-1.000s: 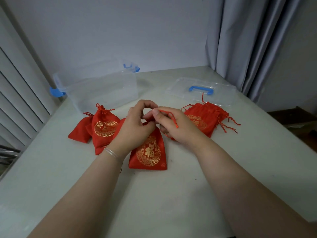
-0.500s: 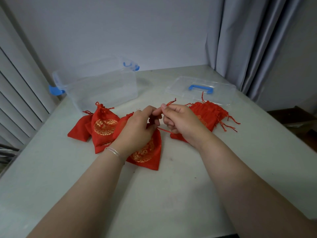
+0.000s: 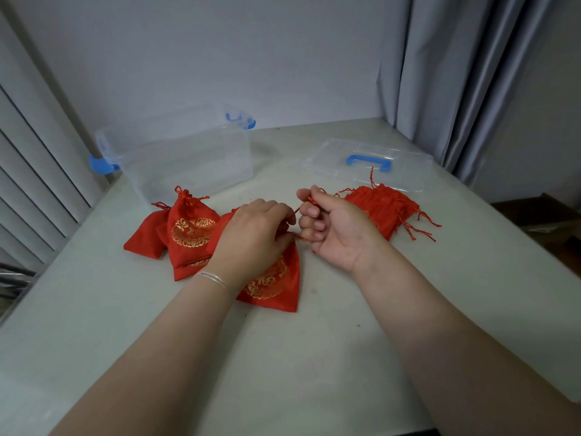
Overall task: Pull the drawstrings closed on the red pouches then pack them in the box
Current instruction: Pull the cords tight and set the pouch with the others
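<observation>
Both hands pinch pouch (image 3: 273, 278) drawstring (image 3: 309, 201) over grey table (image 3: 283, 357); curtain (image 3: 456, 73) right.

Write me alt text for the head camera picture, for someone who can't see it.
Two bare hands work a red pouch on a pale table: the left hand holds its neck while the right hand pinches its red drawstring. More red pouches lie at either side; a clear box and its lid sit behind.
</observation>
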